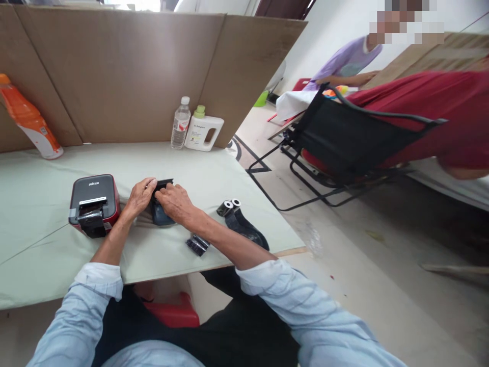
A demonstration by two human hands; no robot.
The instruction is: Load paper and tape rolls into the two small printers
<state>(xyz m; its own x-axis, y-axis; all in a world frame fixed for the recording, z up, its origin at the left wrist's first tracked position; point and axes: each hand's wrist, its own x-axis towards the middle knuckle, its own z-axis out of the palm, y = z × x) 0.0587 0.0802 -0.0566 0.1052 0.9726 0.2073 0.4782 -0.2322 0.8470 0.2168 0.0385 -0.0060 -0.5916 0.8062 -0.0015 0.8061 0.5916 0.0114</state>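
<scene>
A small dark grey plastic device (163,217) with a black upper part lies on the table in front of me; its exact kind is unclear. My left hand (141,196) grips it from the left, fingers bent at its upper edge. The curled fingers of my right hand (175,204) press on its top and cover much of it. Left of my hands stands a black and red label printer (94,201) with a black strip hanging from its front slot. On the right, black ribbon (242,229) trails from rolls with white cores (228,205). A shiny dark roll (197,244) rests beneath my right forearm.
Cardboard panels (126,76) wall off the table's back. Before them stand a clear water bottle (181,125), a white jug (204,131) and a leaning orange bottle (32,122). Beyond the table's right edge are a black folding chair (344,132) and people.
</scene>
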